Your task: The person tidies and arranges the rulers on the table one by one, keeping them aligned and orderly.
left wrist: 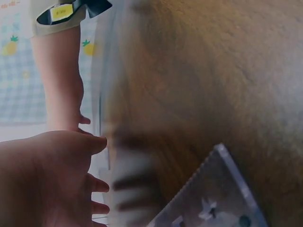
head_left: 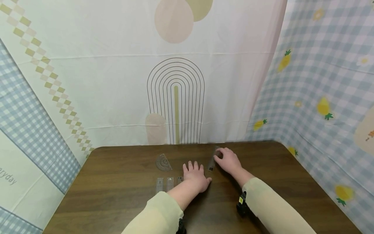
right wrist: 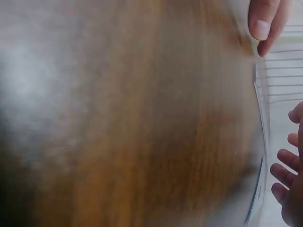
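Observation:
Near the table's back edge, my right hand point(head_left: 230, 161) pinches a clear plastic ruler point(head_left: 211, 164) at its far end. The ruler slants, its other end pointing toward me. The thumb and a finger of that hand point(right wrist: 267, 21) meet at the top right of the right wrist view. My left hand point(head_left: 195, 178) is spread flat, palm down, to the left of the ruler; whether it touches the table I cannot tell. Beside its wrist lie clear rulers point(head_left: 170, 184), point(head_left: 159, 185), partly covered by the forearm. A clear piece with a wavy edge and star cutout point(left wrist: 213, 198) shows in the left wrist view.
A clear protractor point(head_left: 163, 163) lies on the brown wooden table point(head_left: 117, 182), left of my left hand. Behind the table hangs a pale patterned cloth point(head_left: 117, 97). A blue checked cloth point(head_left: 309, 81) hangs on the right side.

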Demonstrator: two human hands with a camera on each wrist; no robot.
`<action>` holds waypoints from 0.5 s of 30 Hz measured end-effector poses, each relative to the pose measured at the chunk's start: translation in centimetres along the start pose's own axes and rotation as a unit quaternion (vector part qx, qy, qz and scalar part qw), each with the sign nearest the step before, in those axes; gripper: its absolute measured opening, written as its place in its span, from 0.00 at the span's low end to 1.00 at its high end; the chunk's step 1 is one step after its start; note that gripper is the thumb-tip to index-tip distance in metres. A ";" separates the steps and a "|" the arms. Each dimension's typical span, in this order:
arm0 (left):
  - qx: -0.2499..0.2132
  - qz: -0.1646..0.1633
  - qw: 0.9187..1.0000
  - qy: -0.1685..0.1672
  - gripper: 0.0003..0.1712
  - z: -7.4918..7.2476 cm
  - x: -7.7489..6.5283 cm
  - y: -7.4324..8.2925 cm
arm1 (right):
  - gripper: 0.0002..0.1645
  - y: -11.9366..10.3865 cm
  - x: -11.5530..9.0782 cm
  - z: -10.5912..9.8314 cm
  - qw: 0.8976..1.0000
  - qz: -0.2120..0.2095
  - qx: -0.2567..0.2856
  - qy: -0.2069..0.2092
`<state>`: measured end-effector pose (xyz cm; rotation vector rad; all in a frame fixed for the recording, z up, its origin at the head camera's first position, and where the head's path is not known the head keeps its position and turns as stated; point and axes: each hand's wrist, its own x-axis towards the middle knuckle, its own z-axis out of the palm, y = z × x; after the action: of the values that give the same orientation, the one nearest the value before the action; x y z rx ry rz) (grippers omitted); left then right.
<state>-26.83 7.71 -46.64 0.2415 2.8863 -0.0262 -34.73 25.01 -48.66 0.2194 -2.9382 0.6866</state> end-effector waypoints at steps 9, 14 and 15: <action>0.013 -0.005 1.000 0.004 0.45 0.6 1.0 0.7 | 0.30 1.4 1.5 0.2 0.996 -0.026 -0.078 -0.020; 0.017 -0.006 1.000 0.008 0.46 1.0 1.8 1.1 | 0.31 2.5 2.1 -0.2 0.994 -0.028 -0.098 -0.034; 0.018 -0.006 1.000 0.008 0.46 1.0 1.9 1.2 | 0.31 2.7 2.1 -0.2 0.994 -0.029 -0.101 -0.036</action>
<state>-28.23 9.16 -48.08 0.2310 2.9056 -0.0790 -37.27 27.27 -49.31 0.3154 -3.0278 0.3765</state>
